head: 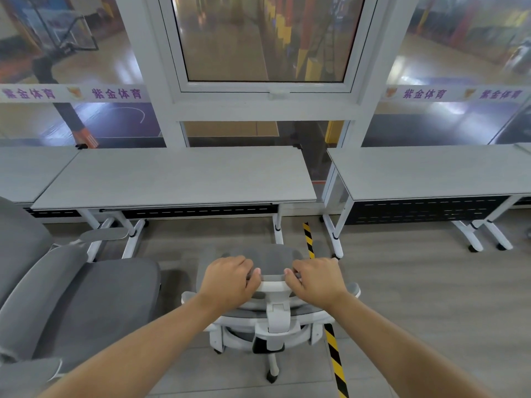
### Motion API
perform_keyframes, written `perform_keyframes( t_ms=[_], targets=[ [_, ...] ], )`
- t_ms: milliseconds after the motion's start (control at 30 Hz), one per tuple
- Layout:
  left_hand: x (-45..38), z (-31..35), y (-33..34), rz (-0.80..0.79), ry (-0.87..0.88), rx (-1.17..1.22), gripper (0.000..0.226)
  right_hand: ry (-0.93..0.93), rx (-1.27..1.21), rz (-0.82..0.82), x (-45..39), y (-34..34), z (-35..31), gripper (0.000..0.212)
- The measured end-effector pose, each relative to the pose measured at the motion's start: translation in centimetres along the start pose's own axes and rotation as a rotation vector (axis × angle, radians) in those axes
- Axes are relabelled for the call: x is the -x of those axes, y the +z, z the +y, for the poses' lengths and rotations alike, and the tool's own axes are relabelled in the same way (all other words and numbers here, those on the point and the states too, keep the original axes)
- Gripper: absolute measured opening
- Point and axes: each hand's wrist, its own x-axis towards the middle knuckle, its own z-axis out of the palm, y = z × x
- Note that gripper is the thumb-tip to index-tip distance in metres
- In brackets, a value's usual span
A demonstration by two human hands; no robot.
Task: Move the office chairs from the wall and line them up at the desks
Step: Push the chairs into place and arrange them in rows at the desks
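A grey mesh office chair with a white frame (273,314) stands right in front of me, its back toward me, facing the middle desk (178,179). My left hand (228,280) grips the left side of its headrest and my right hand (316,281) grips the right side. The chair sits a short way back from the desk's front edge. A second grey office chair (86,297) stands at the left, turned sideways, close beside the first one.
Grey desks on white wheeled legs run along a glass wall: one at far left (26,173), one at right (431,173). A yellow-black tape strip (333,354) crosses the wooden floor by the chair's right side. Open floor lies to the right.
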Motion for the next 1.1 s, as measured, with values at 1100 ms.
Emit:
perform_keyframes(
  t_ms=[1100],
  targets=[
    [-1.2, 0.4, 0.5, -0.002, -0.025, -0.009, 0.039, 0.024, -0.005, -0.045, -0.5, 0.0, 0.7, 0.049]
  ],
)
